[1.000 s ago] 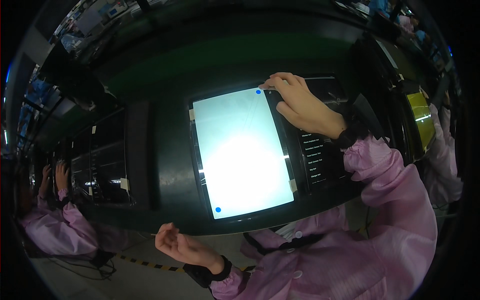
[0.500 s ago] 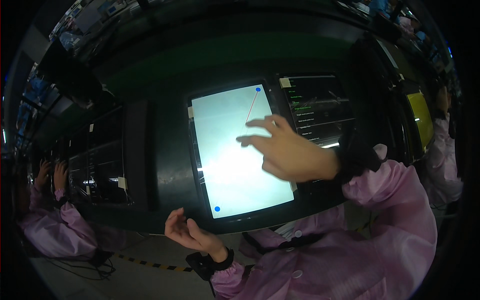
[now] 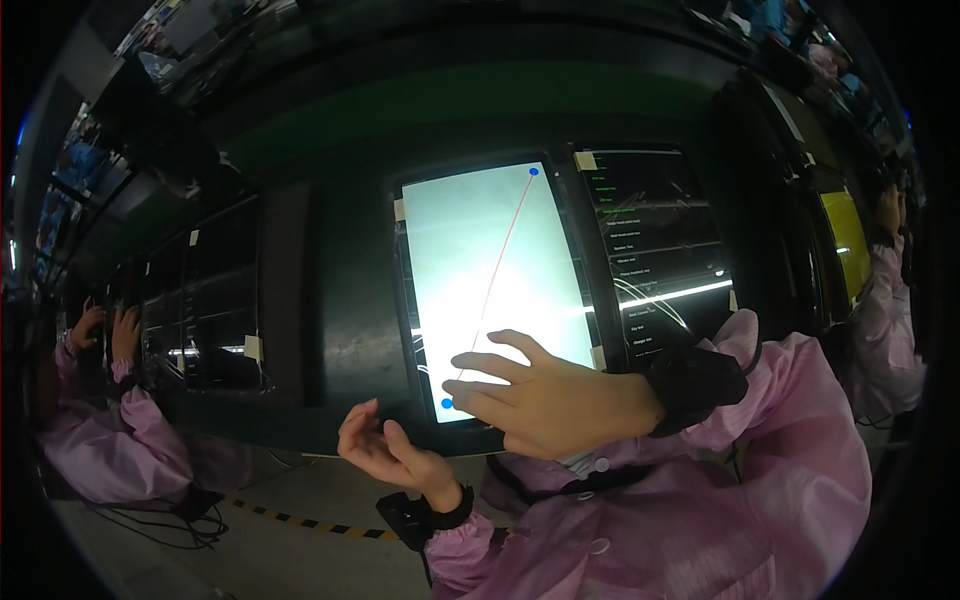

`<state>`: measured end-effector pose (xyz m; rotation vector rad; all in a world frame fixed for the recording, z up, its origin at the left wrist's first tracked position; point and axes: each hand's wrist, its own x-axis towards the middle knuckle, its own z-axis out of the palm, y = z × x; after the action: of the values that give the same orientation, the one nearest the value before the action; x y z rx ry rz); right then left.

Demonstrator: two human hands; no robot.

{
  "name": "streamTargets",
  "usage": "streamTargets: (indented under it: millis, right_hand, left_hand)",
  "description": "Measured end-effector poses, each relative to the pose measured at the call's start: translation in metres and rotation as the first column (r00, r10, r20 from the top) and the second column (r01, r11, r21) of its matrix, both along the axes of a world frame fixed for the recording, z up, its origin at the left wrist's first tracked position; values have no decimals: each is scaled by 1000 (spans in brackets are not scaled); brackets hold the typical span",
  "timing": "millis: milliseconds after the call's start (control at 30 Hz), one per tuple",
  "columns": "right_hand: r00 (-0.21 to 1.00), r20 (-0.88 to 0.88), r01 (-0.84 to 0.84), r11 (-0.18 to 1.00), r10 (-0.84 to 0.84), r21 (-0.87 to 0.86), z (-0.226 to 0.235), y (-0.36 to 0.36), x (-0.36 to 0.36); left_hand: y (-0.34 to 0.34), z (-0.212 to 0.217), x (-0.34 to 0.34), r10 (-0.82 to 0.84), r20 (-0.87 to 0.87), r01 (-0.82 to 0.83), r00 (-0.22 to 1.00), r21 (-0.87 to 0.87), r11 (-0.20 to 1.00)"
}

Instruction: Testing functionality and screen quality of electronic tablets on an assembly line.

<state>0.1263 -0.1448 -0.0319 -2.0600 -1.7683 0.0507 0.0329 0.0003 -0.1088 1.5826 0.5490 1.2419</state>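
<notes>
A tablet with a bright white screen (image 3: 470, 240) lies on the dark table. A thin red line (image 3: 503, 265) slants down it from a blue dot (image 3: 534, 172) at the top right. My right hand (image 3: 560, 400) is over the lower part of the screen, empty, fingers stretched out and apart. One fingertip is at the line's low end, close to a second blue dot (image 3: 447, 404); whether it presses the glass I cannot tell. Just off the table's near edge, my left hand (image 3: 395, 450) holds nothing, its fingers loosely bent and apart.
Right of the lit tablet lies a dark-screened tablet (image 3: 665, 245) showing a text list. More dark tablets (image 3: 220, 300) lie at the left, near a co-worker's hands (image 3: 125, 335). At the far right are a yellow screen (image 3: 845, 240) and another person's hand (image 3: 888, 212).
My right hand has moved down the screen toward the lower blue dot, and the red line has grown longer behind it. My left hand has hardly moved. The view has shifted slightly.
</notes>
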Motion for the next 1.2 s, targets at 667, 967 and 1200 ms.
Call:
streamTargets:
  millis: [667, 967, 1200]
  right_hand:
    - [1000, 6, -20, 999, 20, -44, 4, 0, -5]
    - [1000, 22, 4, 1000, -4, 11, -2, -2, -9]
    - [1000, 16, -20, 1000, 20, 12, 2, 0, -10]
  left_hand:
    - [1, -2, 2, 1, 1, -1, 1000, 5, 1000]
    - [0, -1, 1, 0, 2, 0, 1000, 5, 1000]
    - [0, -1, -1, 4, 0, -4, 1000, 0, 1000]
